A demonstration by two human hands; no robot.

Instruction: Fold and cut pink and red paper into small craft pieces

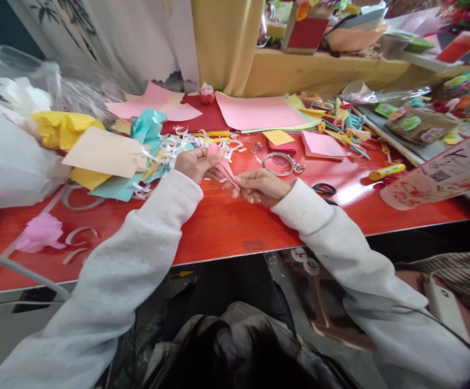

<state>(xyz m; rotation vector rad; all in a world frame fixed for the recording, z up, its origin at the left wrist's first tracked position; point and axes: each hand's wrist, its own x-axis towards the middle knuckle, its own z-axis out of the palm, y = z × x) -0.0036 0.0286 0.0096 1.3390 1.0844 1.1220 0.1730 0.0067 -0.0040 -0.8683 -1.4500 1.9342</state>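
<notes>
A small folded piece of pink paper (223,165) is held between both hands above the red table. My left hand (196,163) pinches its upper left end, fingers closed round it. The lower right tip is pinched by my right hand (261,186), its fingers curled. Behind my left hand lies a heap of white paper strips (178,145). A clear ring of tape (278,163) rests beyond my right hand, and black scissors (324,189) lie to its right, partly hidden by the sleeve.
Pink sheets (259,112) and a pink paper stack (323,145) lie at the back of the red table (226,227). A yellow glue tube (386,172) and a patterned cup (437,170) are at right. Plastic bags (11,151) and crumpled paper fill the left.
</notes>
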